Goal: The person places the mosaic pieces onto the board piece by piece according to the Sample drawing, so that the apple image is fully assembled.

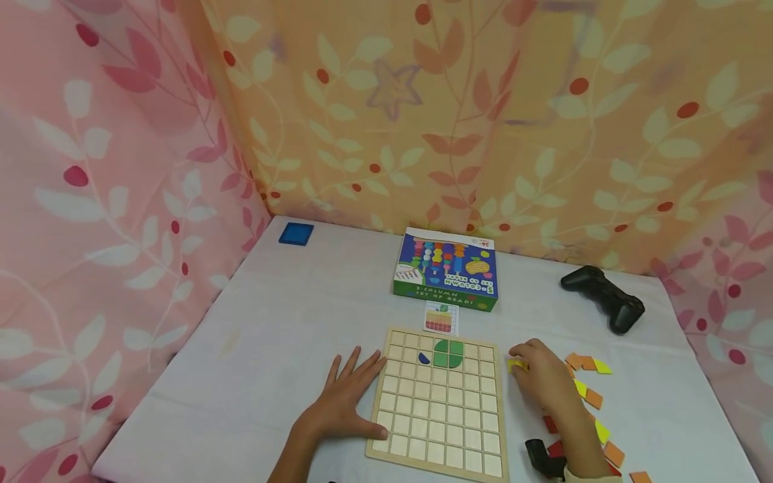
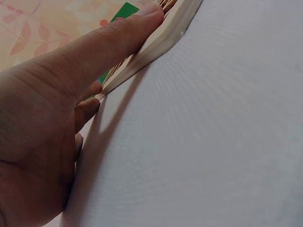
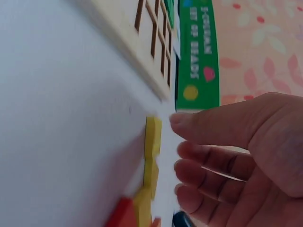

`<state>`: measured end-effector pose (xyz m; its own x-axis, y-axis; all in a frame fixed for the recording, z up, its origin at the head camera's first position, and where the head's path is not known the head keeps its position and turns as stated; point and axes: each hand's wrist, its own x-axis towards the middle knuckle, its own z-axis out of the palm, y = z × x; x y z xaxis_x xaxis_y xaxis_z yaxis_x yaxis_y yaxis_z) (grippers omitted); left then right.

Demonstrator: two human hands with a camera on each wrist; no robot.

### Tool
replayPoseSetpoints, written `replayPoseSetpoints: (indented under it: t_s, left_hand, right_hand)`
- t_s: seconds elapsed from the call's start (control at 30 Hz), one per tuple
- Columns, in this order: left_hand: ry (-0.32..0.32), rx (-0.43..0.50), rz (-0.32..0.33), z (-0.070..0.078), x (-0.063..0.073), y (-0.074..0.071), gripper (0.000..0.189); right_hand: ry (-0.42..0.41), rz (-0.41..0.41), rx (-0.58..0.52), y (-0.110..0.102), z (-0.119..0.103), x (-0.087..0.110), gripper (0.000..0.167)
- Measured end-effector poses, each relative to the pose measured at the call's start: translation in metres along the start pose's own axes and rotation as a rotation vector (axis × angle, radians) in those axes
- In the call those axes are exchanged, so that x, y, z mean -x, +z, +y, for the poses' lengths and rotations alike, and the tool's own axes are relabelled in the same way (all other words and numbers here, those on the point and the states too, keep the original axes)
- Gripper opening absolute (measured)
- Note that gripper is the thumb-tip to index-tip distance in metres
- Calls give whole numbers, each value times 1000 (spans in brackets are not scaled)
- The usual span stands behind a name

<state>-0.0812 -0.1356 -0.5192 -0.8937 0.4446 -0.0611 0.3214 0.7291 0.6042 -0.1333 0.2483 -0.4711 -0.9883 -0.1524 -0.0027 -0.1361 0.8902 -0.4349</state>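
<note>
A wooden grid board (image 1: 423, 416) lies on the white cloth. Four green quarter-round pieces (image 1: 449, 353) form a leaf-like shape in its upper squares, with a small dark blue piece (image 1: 424, 358) to their left. My left hand (image 1: 341, 406) is spread along the board's left side, the thumb resting on the lower left rim and fingertips at the upper edge. Right of the board, my right hand (image 1: 540, 376) is held over the cloth by a yellow piece (image 1: 516, 364). In the right wrist view, its thumb and loosely bent fingers stand just beside yellow pieces (image 3: 152, 137), nothing between them.
A printed pattern card (image 1: 441, 318) lies above the board, before a bead-set box (image 1: 447, 268). Orange, yellow and red pieces (image 1: 594, 398) are scattered under and beyond my right forearm. A black game controller (image 1: 604, 298) sits back right, a blue square case (image 1: 296, 233) back left.
</note>
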Motion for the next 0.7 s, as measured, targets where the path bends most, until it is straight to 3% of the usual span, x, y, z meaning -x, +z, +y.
replayPoseSetpoints:
  t_s: [0.17, 0.27, 0.7]
  left_hand:
    - [9, 3, 1, 1, -1, 0, 122]
    - [2, 6, -4, 2, -1, -1, 123]
    - [4, 4, 3, 0, -1, 0, 124]
  right_hand:
    - [97, -101, 21, -9, 20, 2, 31]
    - [133, -114, 16, -9, 27, 3, 31]
    - [119, -114, -45, -3, 23, 3, 23]
